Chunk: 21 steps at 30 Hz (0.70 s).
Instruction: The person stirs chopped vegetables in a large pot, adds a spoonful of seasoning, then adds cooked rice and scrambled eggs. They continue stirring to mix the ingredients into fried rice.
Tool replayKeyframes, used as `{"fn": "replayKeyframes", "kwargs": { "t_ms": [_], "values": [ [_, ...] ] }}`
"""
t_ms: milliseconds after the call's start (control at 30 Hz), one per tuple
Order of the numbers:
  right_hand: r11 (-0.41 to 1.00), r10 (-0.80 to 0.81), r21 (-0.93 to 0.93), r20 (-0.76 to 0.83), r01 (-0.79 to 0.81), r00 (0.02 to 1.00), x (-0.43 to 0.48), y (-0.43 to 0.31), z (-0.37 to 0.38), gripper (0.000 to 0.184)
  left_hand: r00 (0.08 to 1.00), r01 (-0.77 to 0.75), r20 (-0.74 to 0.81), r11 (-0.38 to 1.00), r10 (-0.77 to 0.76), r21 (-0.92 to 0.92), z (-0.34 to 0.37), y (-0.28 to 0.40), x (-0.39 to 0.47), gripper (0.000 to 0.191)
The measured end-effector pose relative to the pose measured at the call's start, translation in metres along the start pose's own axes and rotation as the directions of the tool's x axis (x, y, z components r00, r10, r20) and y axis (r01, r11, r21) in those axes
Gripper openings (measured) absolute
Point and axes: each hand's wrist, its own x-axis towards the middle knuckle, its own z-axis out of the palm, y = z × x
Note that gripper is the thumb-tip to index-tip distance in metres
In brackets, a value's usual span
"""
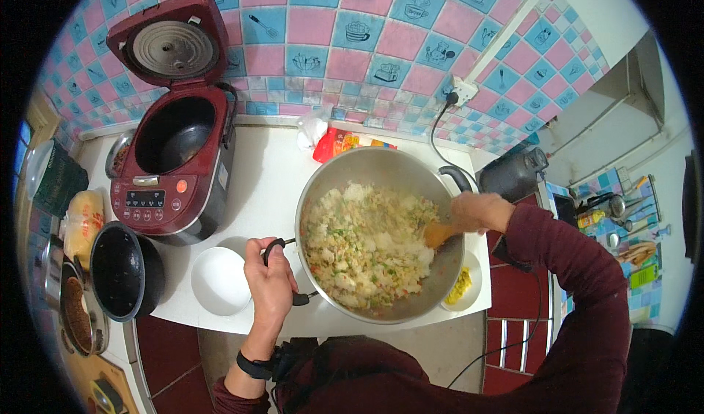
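A large metal wok (379, 158) holds fried rice (368, 243) mixed with green and red bits. My left hand (271, 276) grips the black loop handle (300, 299) on the wok's left side. At the right rim my right hand (477, 211), slightly blurred, is closed on a wooden spatula (438, 234), whose blade is at the rice; its exact shape is hidden. Left of the wok stands a white bowl (221, 281). Under the wok's lower right edge, a white bowl (473, 293) holds yellow food that looks like scrambled egg (460, 286).
A red rice cooker (165, 208) stands open at the left, beside a black inner pot (118, 271). Red packets (335, 143) and a plastic bag (312, 128) lie behind the wok. A black cord (434, 131) runs from the wall socket (463, 90) behind the wok.
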Motion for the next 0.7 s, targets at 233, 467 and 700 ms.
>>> {"fn": "replayKeyframes", "kwargs": {
  "t_ms": [233, 467, 700],
  "values": [
    [0.801, -0.335, 0.595, 0.356, 0.065, 0.872, 0.011, -0.034, 0.071, 0.046, 1.0, 0.014, -0.019, 0.999, -0.015, -0.045, 0.002, -0.003, 0.0, 0.009],
    [0.679, -0.119, 0.734, 0.12, -0.008, 0.986, 0.035, -0.089, 0.041, 0.049, 1.0, -0.014, -0.007, 0.999, 0.014, -0.029, 0.001, -0.003, 0.001, 0.01],
    [0.912, -0.349, 0.133, -0.247, 0.388, 0.904, 0.027, -0.027, 0.037, 0.057, 1.0, 0.008, -0.011, 1.0, -0.008, -0.018, 0.001, -0.004, 0.001, 0.011]
  ]
}}
